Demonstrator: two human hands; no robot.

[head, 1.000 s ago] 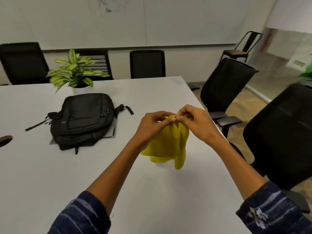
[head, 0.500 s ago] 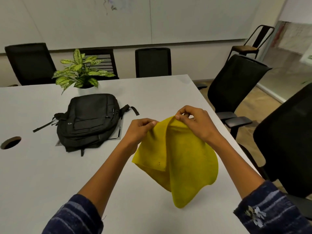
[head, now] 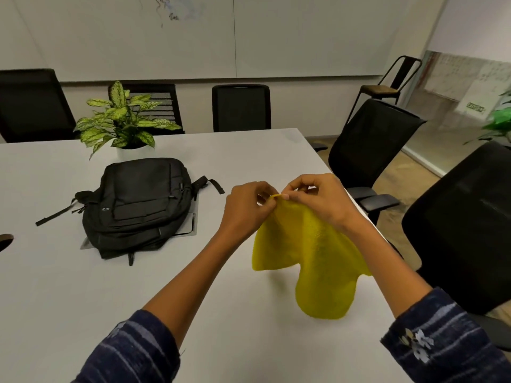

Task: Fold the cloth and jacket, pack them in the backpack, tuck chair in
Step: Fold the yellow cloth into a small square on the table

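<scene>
A yellow cloth (head: 309, 252) hangs above the white table (head: 69, 294), pinched at its top edge by both hands. My left hand (head: 246, 208) and my right hand (head: 318, 200) are close together, fingertips almost touching at the cloth's upper corner. The cloth droops down in loose lobes below my right wrist. A black backpack (head: 138, 203) lies flat and closed on the table to the left of my hands. No jacket is in view. A black office chair (head: 467, 225) stands at the table's right edge near me.
A potted plant (head: 124, 123) stands behind the backpack. More black chairs line the far side, such as one black chair (head: 240, 107), and another black chair (head: 370, 142) is on the right. A cable hole (head: 5, 240) is at the table's left edge.
My hands, spread apart half a second ago with the cloth stretched between them, have come together again at the cloth's top. The cloth now hangs bunched instead of open.
</scene>
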